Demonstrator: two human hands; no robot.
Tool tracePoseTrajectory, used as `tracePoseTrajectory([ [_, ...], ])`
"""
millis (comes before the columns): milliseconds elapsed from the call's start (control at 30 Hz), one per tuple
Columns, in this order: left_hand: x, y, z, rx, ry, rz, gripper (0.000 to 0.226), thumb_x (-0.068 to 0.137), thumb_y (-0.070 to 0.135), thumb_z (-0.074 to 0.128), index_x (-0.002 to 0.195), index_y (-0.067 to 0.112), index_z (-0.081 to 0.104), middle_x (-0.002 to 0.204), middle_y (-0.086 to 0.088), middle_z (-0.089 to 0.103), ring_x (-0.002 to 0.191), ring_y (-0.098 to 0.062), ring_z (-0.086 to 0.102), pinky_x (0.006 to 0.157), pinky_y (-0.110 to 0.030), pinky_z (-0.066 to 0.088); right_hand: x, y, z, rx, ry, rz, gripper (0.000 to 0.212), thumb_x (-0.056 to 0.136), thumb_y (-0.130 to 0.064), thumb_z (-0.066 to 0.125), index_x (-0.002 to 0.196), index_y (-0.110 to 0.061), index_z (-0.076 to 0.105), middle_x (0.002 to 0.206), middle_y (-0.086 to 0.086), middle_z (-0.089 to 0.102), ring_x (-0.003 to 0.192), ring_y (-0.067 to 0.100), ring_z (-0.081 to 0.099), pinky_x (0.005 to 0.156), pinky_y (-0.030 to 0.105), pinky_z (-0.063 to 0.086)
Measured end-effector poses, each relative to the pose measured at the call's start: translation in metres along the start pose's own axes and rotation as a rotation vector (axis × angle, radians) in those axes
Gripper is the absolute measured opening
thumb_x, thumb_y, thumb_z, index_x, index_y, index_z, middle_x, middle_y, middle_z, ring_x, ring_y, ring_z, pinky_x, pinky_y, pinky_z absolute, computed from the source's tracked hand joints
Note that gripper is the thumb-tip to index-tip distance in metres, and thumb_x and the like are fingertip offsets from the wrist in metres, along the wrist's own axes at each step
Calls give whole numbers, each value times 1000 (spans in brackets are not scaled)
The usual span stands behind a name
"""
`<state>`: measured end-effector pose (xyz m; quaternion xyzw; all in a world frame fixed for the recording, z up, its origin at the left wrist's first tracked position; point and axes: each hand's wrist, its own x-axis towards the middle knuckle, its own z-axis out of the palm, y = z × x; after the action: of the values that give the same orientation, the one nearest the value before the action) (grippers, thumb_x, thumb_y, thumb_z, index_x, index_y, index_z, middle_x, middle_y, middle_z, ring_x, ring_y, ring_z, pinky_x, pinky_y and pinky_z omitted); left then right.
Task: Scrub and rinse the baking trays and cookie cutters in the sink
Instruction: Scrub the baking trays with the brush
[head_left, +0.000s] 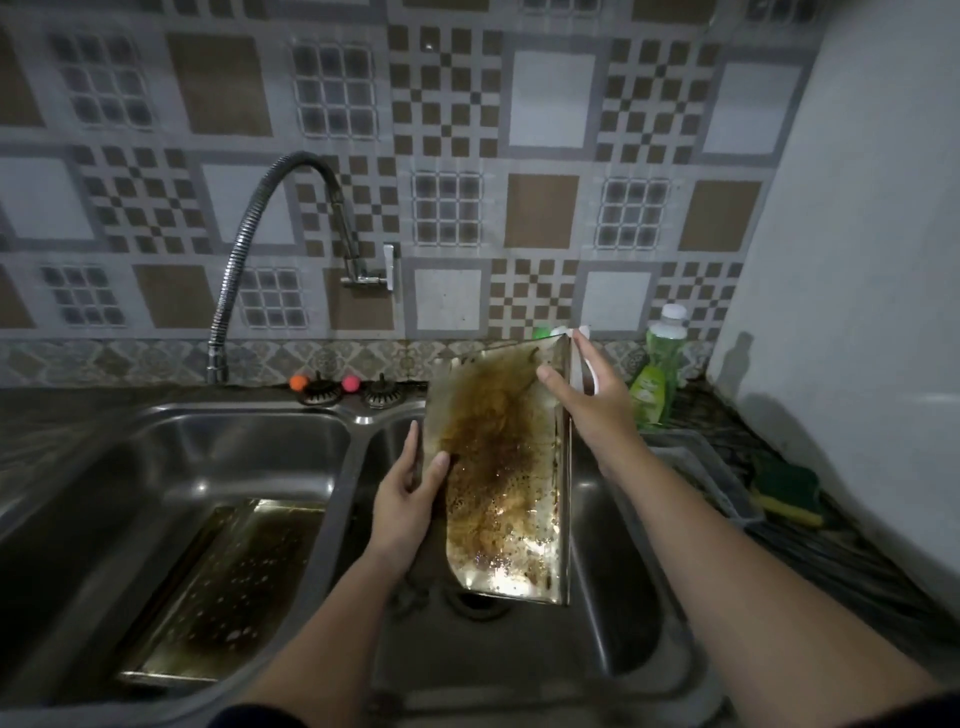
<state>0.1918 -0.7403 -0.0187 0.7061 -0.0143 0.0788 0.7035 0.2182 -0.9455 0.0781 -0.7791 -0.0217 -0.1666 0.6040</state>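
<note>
A greasy, brown-stained baking tray (498, 467) stands tilted on its short end in the right basin (613, 613) of a steel double sink. My left hand (410, 488) grips the tray's left edge, thumb on the dirty face. My right hand (592, 400) holds the upper right edge, thumb on the inside. A second dirty tray (228, 582) lies flat in the left basin (171, 457). No cookie cutters can be made out.
A flexible faucet (244, 249) hangs over the left basin with no water running. Two strainer plugs (317, 389) sit on the sink's back ledge. A green dish-soap bottle (657, 369) stands at the right. A clear container (701, 467) and a green-yellow sponge (784, 488) rest on the counter.
</note>
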Motion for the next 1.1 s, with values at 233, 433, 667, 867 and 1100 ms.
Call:
tracePoseTrajectory([
  [233, 4, 12, 18, -49, 59, 144, 60, 90, 16, 63, 144, 25, 38, 122, 10, 64, 106, 5, 61, 87, -10, 49, 19, 29, -49, -292, 11, 59, 71, 86, -60, 54, 148, -37, 30, 155, 0, 32, 140, 23, 32, 108, 32, 31],
  [433, 11, -1, 23, 27, 158, 155, 64, 85, 35, 66, 142, 39, 38, 137, 10, 54, 122, -4, 53, 107, -35, 41, 21, 60, -101, -505, -4, 113, 75, 87, -35, 68, 150, -31, 28, 150, 6, 39, 135, 28, 38, 97, 32, 39],
  [667, 12, 5, 56, 25, 231, 163, 54, 95, 23, 55, 145, 32, 35, 123, 29, 48, 116, 8, 49, 92, -6, 39, 2, 61, -60, -566, 20, -179, 70, 90, -44, 58, 151, -36, 23, 128, 8, 53, 109, 21, 53, 74, 26, 43],
  [867, 25, 24, 75, 52, 324, 203, 44, 99, 25, 48, 141, 35, 41, 106, 36, 55, 91, 24, 53, 81, -4, 42, -60, 60, 4, -515, -97, -450, 68, 92, -49, 50, 151, -40, 18, 125, -4, 52, 109, 11, 52, 86, 21, 45],
  [1100, 13, 32, 101, -9, 194, 263, 44, 100, 18, 45, 143, 26, 41, 121, 20, 59, 103, 17, 56, 85, -5, 44, 38, 1, 16, -596, 62, -345, 67, 92, -44, 54, 151, -36, 22, 111, 2, 57, 94, 14, 54, 76, 19, 37],
])
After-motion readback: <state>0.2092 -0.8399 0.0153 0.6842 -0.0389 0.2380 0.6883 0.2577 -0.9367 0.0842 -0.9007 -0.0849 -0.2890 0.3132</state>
